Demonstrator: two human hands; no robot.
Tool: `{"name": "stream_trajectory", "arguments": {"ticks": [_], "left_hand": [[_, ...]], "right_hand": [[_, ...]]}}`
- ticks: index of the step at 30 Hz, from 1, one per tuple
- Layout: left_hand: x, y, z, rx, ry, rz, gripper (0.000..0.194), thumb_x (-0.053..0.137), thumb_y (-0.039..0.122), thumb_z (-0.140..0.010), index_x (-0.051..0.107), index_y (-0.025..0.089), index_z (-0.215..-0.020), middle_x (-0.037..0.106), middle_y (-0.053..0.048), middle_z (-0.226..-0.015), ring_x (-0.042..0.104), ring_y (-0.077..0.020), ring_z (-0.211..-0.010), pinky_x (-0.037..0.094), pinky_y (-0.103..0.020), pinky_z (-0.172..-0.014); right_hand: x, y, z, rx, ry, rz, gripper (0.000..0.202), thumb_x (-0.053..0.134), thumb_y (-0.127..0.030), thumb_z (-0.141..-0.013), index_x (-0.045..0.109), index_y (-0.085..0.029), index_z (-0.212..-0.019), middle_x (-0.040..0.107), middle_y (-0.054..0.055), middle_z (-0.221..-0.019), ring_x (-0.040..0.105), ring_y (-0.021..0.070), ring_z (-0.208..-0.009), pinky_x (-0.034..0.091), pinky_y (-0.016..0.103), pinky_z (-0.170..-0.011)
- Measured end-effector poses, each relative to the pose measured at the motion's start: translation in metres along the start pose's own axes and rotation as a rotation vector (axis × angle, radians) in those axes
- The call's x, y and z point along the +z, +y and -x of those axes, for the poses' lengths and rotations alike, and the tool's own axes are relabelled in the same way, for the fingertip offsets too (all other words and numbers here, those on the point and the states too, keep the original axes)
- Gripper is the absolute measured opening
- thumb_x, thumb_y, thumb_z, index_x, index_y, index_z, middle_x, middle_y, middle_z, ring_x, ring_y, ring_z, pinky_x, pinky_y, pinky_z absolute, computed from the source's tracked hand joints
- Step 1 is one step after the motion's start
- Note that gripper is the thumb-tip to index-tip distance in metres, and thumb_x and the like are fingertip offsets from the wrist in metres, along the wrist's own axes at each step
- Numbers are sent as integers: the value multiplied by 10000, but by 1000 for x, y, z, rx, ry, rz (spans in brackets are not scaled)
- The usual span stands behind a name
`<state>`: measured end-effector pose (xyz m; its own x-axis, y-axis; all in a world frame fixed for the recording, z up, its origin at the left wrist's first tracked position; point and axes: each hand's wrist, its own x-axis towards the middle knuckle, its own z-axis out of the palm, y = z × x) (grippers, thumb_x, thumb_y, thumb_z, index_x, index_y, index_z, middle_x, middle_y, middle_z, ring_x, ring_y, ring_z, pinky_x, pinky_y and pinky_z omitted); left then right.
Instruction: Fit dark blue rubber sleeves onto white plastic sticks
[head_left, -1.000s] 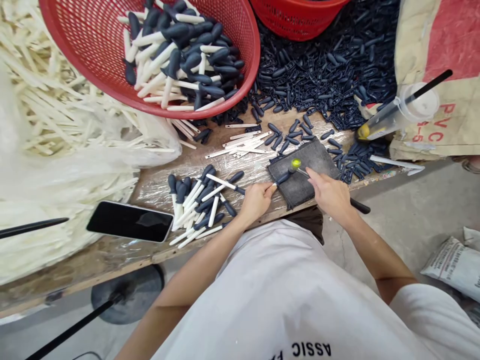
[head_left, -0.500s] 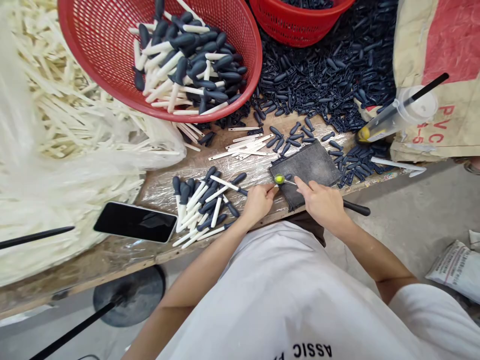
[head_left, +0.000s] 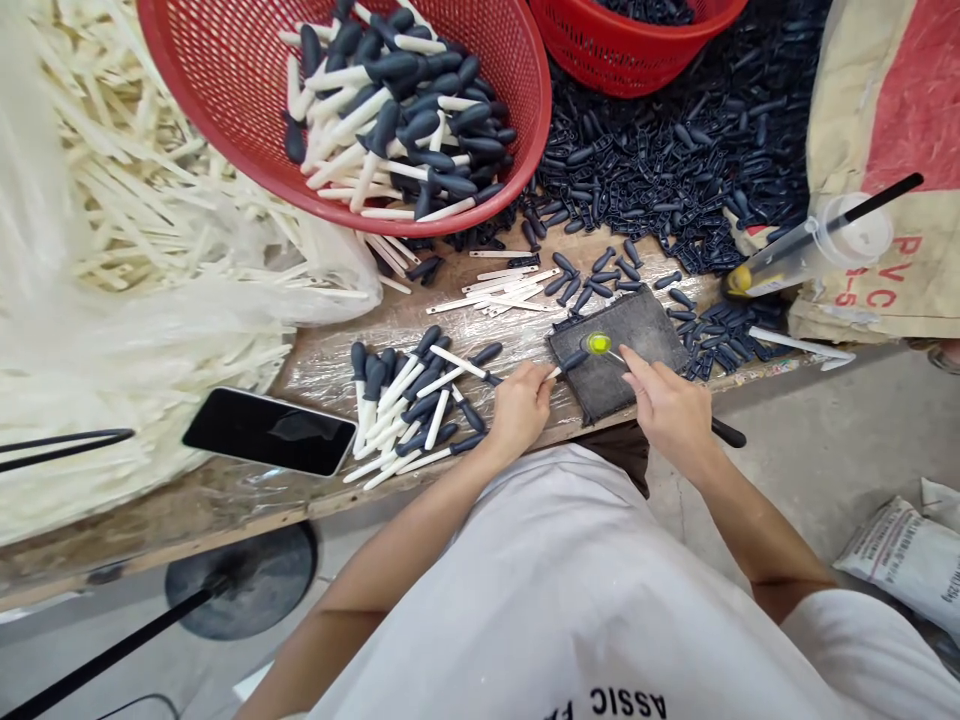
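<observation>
My left hand [head_left: 522,405] pinches the white stick of a piece whose dark handle [head_left: 574,362] lies over the grey pad [head_left: 616,375]. In my right hand [head_left: 670,405] is a tool with a bright yellow-green round head [head_left: 599,344] and a black grip end [head_left: 727,432]; the head is over the pad, beside the tip of the dark handle. Left of my left hand lies a pile of white sticks with dark handles [head_left: 420,390]. Beyond the pad are loose white sticks [head_left: 502,290] and loose dark handle parts [head_left: 600,275].
A phone [head_left: 270,430] lies near the table edge. A red basket [head_left: 532,130] holds many handled sticks, with a second red basket [head_left: 637,60] behind. White sticks [head_left: 165,220] fill the left side. A plastic cup [head_left: 795,250] leans by a sack [head_left: 862,110].
The yellow-green head has moved right, along with my right hand. More of the dark handle held by my left hand shows over the pad. The whole view has shifted slightly.
</observation>
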<state>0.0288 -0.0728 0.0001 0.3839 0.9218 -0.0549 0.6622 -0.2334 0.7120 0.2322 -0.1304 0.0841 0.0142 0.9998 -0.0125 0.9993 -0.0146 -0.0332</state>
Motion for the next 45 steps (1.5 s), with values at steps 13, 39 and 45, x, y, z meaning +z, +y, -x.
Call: {"name": "stream_trajectory", "arguments": {"ticks": [13, 39, 45], "left_hand": [[10, -4, -4, 62, 27, 18, 242, 538, 121, -905, 737, 140, -1042, 692, -93, -899, 654, -201, -830, 508, -294, -758], [-77, -19, -21, -551, 477, 1324, 264, 823, 327, -626, 751, 129, -785, 625, 2, -571, 497, -73, -471, 385, -195, -448], [-90, -31, -35, -576, 666, 1368, 208, 808, 260, -576, 728, 118, -704, 603, 12, -507, 518, -83, -460, 389, -185, -434]], "right_hand": [[18, 11, -8, 19, -86, -3, 392, 420, -347, -1023, 605, -295, -1364, 713, 28, -883, 570, 142, -640, 257, 307, -575], [29, -116, -96, -629, 274, -138, 284, 443, -179, -984, 618, -189, -760, 598, 45, -706, 461, 200, -731, 310, 347, -723], [39, -123, -154, -659, 7, -197, 281, 389, -222, -1022, 664, -183, -981, 672, 62, -917, 541, 188, -904, 389, 300, -833]]}}
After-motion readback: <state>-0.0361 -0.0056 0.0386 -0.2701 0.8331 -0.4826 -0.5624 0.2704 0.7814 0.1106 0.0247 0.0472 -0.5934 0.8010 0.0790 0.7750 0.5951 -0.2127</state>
